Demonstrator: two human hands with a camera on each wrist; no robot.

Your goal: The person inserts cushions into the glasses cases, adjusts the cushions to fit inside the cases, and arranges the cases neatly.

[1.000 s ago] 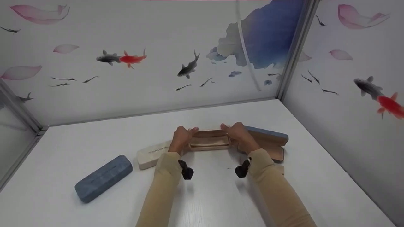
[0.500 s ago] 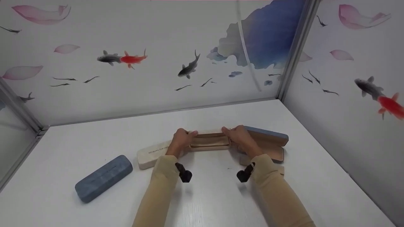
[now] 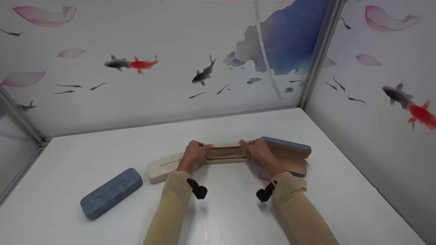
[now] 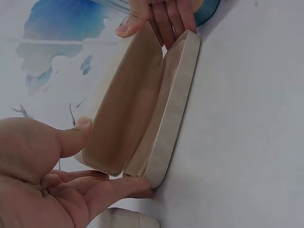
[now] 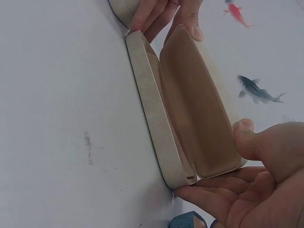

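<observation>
Between my two hands is a cream glasses case (image 3: 226, 161) with a tan lining, its lid partly raised. My left hand (image 3: 195, 154) grips the case's left end, with the thumb on the lid's edge. In the left wrist view, the fingers (image 4: 111, 190) lie against the end of the base (image 4: 173, 114). The right end is gripped by my right hand (image 3: 261, 153), its thumb (image 5: 245, 137) likewise pressing the lid. Along the base's lower edge, the case sits on the white table (image 5: 57, 142).
A closed cream case (image 3: 165, 167) with lettering lies left of my left hand, partly hidden by it. Farther left is a closed blue case (image 3: 111, 193). An open blue case (image 3: 293, 165) stands beside my right hand, with a flat tan piece (image 3: 302, 184) by the sleeve.
Both hands have tipped the lid forward and down, so the case's opening looks narrower. The wrists have come slightly nearer. The other cases stay where they were.
</observation>
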